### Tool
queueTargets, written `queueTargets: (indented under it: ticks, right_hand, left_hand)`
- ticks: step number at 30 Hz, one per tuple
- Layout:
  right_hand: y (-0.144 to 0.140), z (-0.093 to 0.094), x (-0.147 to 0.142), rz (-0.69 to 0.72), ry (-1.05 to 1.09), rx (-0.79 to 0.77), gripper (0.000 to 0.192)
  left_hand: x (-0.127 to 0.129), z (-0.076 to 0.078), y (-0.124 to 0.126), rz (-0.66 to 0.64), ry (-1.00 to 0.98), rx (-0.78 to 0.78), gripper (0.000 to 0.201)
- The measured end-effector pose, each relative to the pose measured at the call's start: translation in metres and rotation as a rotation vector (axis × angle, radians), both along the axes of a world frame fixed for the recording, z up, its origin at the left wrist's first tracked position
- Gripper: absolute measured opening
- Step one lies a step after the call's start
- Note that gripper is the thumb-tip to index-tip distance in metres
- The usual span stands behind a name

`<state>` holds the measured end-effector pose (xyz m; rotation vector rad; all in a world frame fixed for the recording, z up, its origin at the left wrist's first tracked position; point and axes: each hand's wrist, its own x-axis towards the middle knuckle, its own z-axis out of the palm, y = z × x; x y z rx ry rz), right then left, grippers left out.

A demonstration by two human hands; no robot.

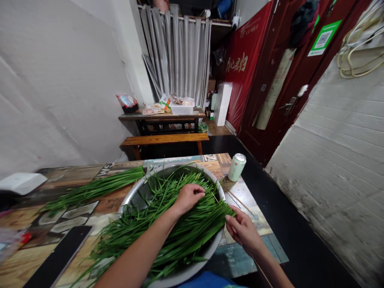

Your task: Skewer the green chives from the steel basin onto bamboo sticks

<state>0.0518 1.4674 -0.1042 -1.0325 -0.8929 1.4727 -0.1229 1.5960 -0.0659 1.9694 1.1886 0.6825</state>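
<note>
green can (237, 167) stands far right on the desk (240, 192), apart from the bowl (132, 196). thin sticks (237, 199) lie between can and bowl rim. second chive bundle (96, 188) lies on the desk left of the bowl, white box (21, 183) at far left edge, dark flat slab (58, 256) near left. bench (163, 139) and another table beyond.

chives (180, 224) fill the bowl, tips spilling over the near left rim. left hand (188, 197) rests on top of the pile mid-bowl, fingers curled down into stalks, loosely closed. right hand (244, 230) at the bowl's right rim, fingers pinched on the cut ends of the chives.
</note>
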Motion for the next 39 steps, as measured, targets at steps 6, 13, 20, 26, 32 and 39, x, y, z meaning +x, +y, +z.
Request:
queueTargets:
  ticks: [6, 13, 20, 26, 32, 39]
  right_hand:
    - [0.001, -0.002, 0.001, -0.002, -0.023, 0.012, 0.040]
    - [0.002, -0.001, 0.001, -0.004, -0.009, 0.007, 0.042]
    - [0.004, 0.003, 0.000, -0.001, -0.019, -0.001, 0.042]
    - [0.003, -0.002, 0.000, -0.008, 0.017, 0.013, 0.040]
    - [0.002, -0.006, 0.000, 0.001, 0.014, 0.014, 0.040]
    - [0.004, -0.002, -0.002, 0.007, 0.016, 0.007, 0.040]
  left_hand:
    - [0.001, -0.005, 0.002, 0.025, -0.043, -0.015, 0.015]
    - [0.001, -0.012, 0.005, 0.030, -0.114, -0.037, 0.009]
    - [0.003, -0.009, 0.003, -0.015, -0.162, -0.059, 0.016]
    - [0.006, -0.009, -0.003, 0.013, -0.123, -0.110, 0.021]
    - [0.008, -0.016, -0.003, 0.064, -0.090, -0.052, 0.019]
    - [0.013, -0.013, -0.005, 0.113, -0.108, 0.003, 0.016]
